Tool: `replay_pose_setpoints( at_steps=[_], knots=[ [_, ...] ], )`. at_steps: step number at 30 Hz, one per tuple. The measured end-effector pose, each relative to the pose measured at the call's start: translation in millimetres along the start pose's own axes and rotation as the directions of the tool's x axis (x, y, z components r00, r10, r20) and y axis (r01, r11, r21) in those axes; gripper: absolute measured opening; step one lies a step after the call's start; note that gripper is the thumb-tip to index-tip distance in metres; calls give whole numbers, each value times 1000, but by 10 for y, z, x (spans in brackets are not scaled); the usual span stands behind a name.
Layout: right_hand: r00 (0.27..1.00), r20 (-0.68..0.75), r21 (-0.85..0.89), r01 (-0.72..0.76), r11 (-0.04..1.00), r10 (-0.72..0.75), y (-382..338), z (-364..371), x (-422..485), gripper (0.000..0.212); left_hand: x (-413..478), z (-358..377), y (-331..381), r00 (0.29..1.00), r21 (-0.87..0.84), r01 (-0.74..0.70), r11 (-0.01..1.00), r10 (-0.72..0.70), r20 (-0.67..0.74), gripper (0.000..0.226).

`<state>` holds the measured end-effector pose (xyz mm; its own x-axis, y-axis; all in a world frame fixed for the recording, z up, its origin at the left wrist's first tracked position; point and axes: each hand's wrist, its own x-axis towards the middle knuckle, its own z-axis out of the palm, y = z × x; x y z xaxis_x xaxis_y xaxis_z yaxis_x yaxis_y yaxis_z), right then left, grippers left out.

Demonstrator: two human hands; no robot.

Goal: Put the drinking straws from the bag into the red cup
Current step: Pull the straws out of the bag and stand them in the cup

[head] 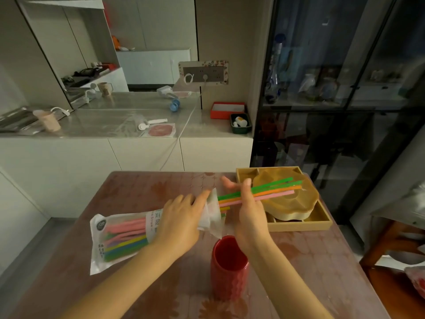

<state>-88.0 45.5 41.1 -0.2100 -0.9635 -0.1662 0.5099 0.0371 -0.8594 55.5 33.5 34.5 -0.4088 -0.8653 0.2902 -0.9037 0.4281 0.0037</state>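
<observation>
Straws half out of the bag, red cup waiting below.

Left hand clamps the clear bag near its open end, bag lying on the desk with pink, yellow, blue and green straws inside. Right hand grips a bundle of straws — green, orange, pink — partly out of the bag mouth, their far ends over a tan lidded tray. Red cup stands upright just below both hands — no straws visible in it.

bag, partial print "Straw"
</observation>
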Motion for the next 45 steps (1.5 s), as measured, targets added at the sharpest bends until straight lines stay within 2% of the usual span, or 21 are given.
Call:
replay_pose_setpoints(
  at_steps=[2, 4, 5, 7, 9, 13, 15, 17, 20, 22, 25, 29, 33, 38, 42, 45],
  knots=[
    [998, -37, 219, 60, 974, -53, -161, -95, 59, 45, -44, 41, -58, 1000, -18, 22, 1000, -22, 10, 88],
    [987, -140, 444, 130, 887, -74, -405, -277, 119, 41, -119, 93, -181, 997, -9, 64, 998, -64, 34, 93],
    [976, -206, 514, 168, 841, -69, -532, -371, 124, 41, -163, 126, -251, 996, -7, 87, 996, -87, 35, 95],
    [954, -290, 540, 231, 809, -80, -725, -553, 122, 43, -244, 183, -369, 991, -21, 127, 992, -126, 47, 94],
    [946, -298, 464, 262, 846, -130, -808, -651, 101, 45, -300, 216, -453, 989, -36, 145, 989, -143, 45, 91],
    [955, -164, 150, 270, 951, -245, -640, -531, -4, 44, -339, 217, -486, 988, -31, 150, 988, -148, 36, 93],
    [963, -71, -51, 258, 965, -261, -465, -400, -64, 44, -351, 201, -467, 989, -6, 143, 990, -143, 31, 94],
    [966, -22, -156, 252, 955, -258, -344, -303, -121, 43, -369, 194, -465, 990, 22, 137, 990, -138, 42, 96],
    [944, -18, -165, 324, 932, -331, -462, -276, -192, 43, -421, 240, -552, 986, 52, 139, 989, -143, 87, 98],
    [924, -41, -89, 376, 922, -380, -702, -326, -200, 45, -466, 284, -642, 981, 80, 156, 984, -164, 105, 100],
    [923, -74, 32, 381, 924, -378, -1068, -384, -172, 46, -509, 321, -752, 971, 87, 196, 977, -205, 120, 99],
    [936, -16, 23, 353, 935, -352, -1237, -327, -159, 45, -448, 326, -773, 976, 83, 186, 979, -194, 99, 96],
    [947, 110, -140, 314, 939, -301, -1217, -162, -179, 44, -337, 300, -685, 987, 67, 142, 988, -147, 66, 95],
    [930, 242, -360, 350, 865, -275, -1088, 141, -189, 41, -274, 285, -606, 995, 77, 100, 992, -102, 16, 93],
    [922, 339, -469, 336, 817, -185, -647, 239, -149, 39, -290, 316, -583, 995, 23, 101, 995, -100, -25, 96],
    [931, 340, -509, 297, 808, -128, -159, 58, -132, 39, -332, 330, -557, 986, -34, 156, 987, -157, -47, 96]
  ],
)
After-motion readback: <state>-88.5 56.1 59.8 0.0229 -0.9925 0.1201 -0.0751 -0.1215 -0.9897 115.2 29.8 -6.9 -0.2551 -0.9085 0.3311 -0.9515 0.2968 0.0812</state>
